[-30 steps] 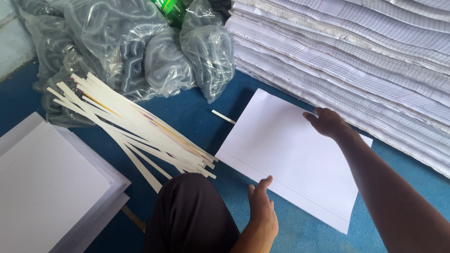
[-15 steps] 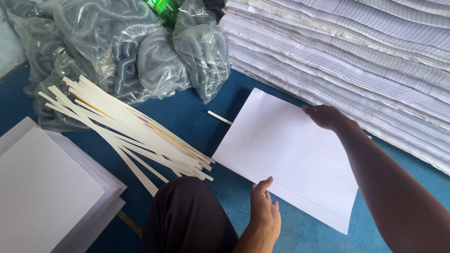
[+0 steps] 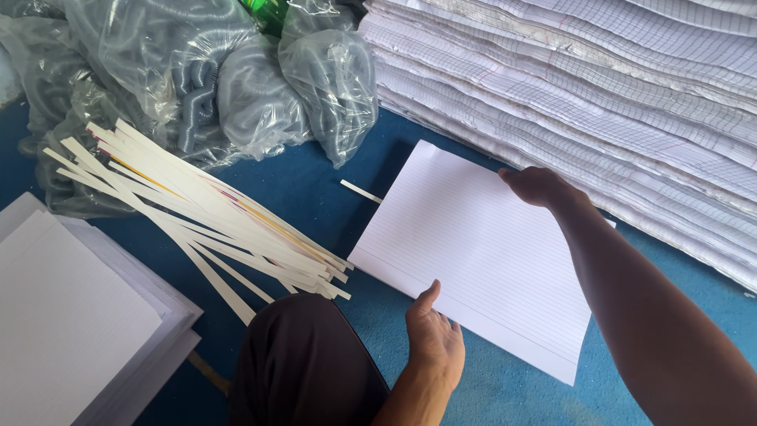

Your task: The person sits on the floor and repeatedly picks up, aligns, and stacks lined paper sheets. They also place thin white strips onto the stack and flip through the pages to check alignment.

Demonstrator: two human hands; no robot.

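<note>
Ruled sheet stack (image 3: 473, 252) lies flat on the blue floor covering (image 3: 331, 189), turned at an angle so one corner points toward the big paper pile. It is white with fine horizontal ruling and a margin line running along the near long edge; edges look clean and square, with no visible curl. The near edge shows some thickness — more than a single sheet, though I can't tell how many.

Left hand (image 3: 436, 339) is at the near long edge, thumb on top of the paper, fingers at or under the edge — pinched on the ruled sheet stack as far as can be seen. Right hand (image 3: 540, 187) rests on the far edge, fingers curled over it and hidden; it is touching the stack, but I can't tell whether it is actually clamped.

Around it:
- tall pile of ruled paper (image 3: 599, 102) just behind the right hand, with ragged edges
- fan of white paper strips (image 3: 213, 221) to the left, some with yellow or red edge colour, their tips near the stack's left corner
- one loose strip (image 3: 361, 191) just off the stack's top-left edge
- clear plastic bags (image 3: 205, 87) holding coiled tubing, further back
- second stack of white sheets (image 3: 71, 315) at far left
- dark-clothed knee (image 3: 303, 363) just left of the left hand
</note>
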